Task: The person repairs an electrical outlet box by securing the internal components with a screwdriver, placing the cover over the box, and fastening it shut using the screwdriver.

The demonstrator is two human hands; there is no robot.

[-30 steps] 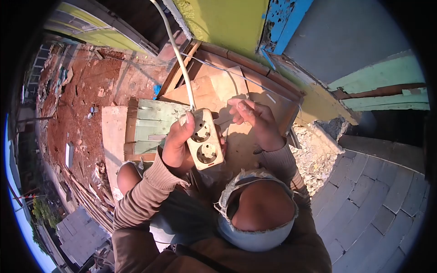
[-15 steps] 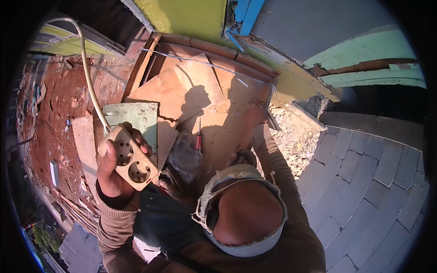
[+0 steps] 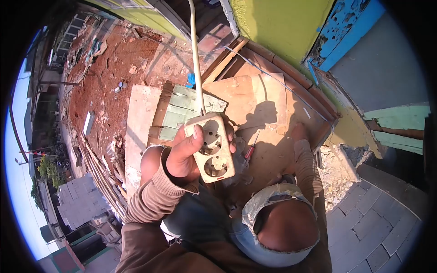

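Note:
My left hand [image 3: 183, 154] grips a dusty cream two-socket power strip [image 3: 212, 149], thumb on its front edge and fingers round the far side. A pale cable [image 3: 196, 59] runs up from its top end. My right hand [image 3: 299, 132] is in shadow against the wooden board [image 3: 273, 157]; its fingers do not show clearly. Between my hands, a screwdriver [image 3: 250, 152] with a red handle lies on the board. Beside it sits a crumpled clear plastic bag [image 3: 241, 176], partly hidden behind the power strip.
My bent knee [image 3: 287, 225], in torn jeans, is at the front. A pale green plank piece [image 3: 175, 111] lies behind the strip. Red soil with debris [image 3: 118, 68] spreads left, rubble [image 3: 337, 175] and grey pavers [image 3: 373, 223] right. A thin wire [image 3: 273, 77] crosses the board's far side.
The camera view has swung left, so the scene shifts right. My left hand, still holding the power strip, now appears nearer the middle, with the strip more upright. My right hand stays by the board.

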